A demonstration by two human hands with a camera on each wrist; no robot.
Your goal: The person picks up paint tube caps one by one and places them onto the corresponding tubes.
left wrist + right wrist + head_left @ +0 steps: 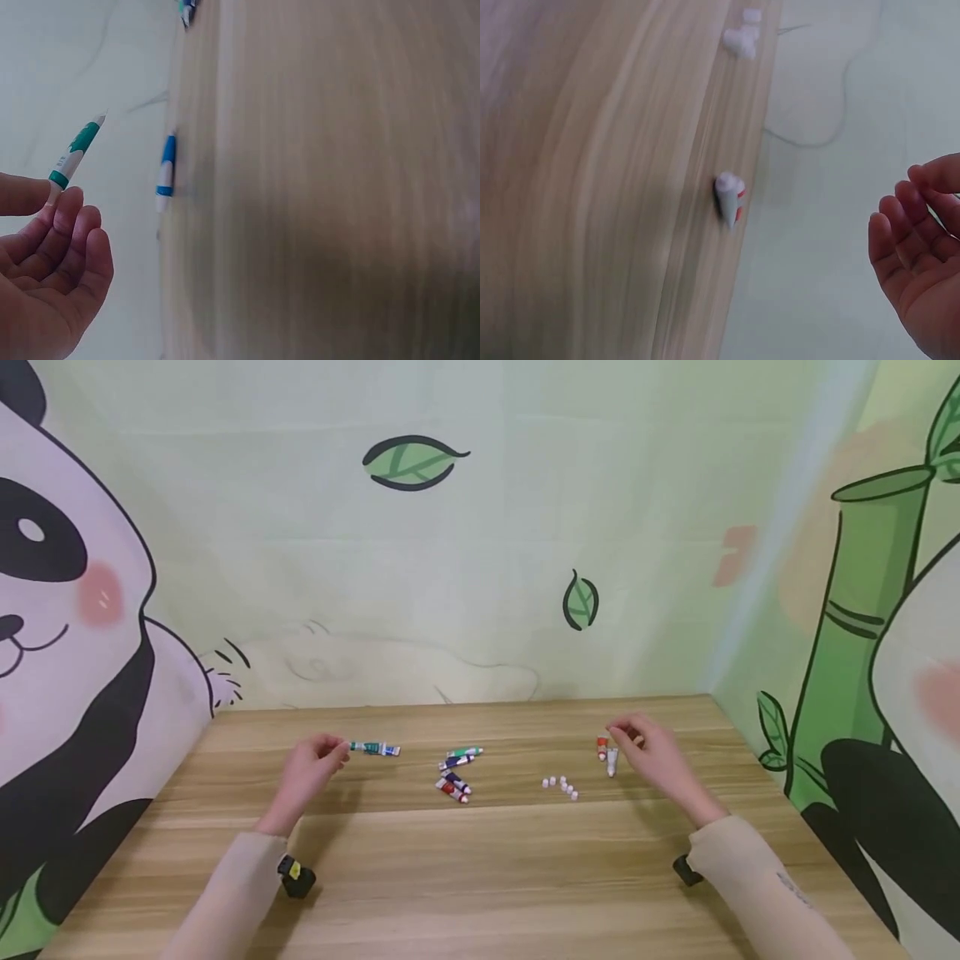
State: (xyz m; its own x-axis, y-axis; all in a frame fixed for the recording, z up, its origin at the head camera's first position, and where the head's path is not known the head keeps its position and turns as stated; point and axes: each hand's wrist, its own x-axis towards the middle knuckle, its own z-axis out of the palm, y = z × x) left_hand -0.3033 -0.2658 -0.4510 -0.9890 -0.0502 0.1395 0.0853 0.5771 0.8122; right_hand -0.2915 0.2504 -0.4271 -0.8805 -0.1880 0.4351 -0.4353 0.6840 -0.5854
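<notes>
My left hand [315, 767] pinches a green-and-white paint tube [75, 154] by its narrow end between thumb and forefinger, its flat end pointing away. Just beyond, a blue-and-white paint tube [166, 171] lies on the table. At the right, my right hand [651, 758] hovers with loosely curled fingers, thumb against forefinger, and no object shows between them. Beside it lie a red paint tube [602, 748] and a pale grey paint tube [612, 762], close together. To their left is a loose group of small white caps [564, 784].
Mid-table lie a green paint tube [467, 752], a dark blue paint tube [456, 762], a second dark blue tube [457, 782] and a red-and-silver tube [452, 791]. Behind the wooden table [480, 877] hangs a printed backdrop [480, 568] with pandas and bamboo.
</notes>
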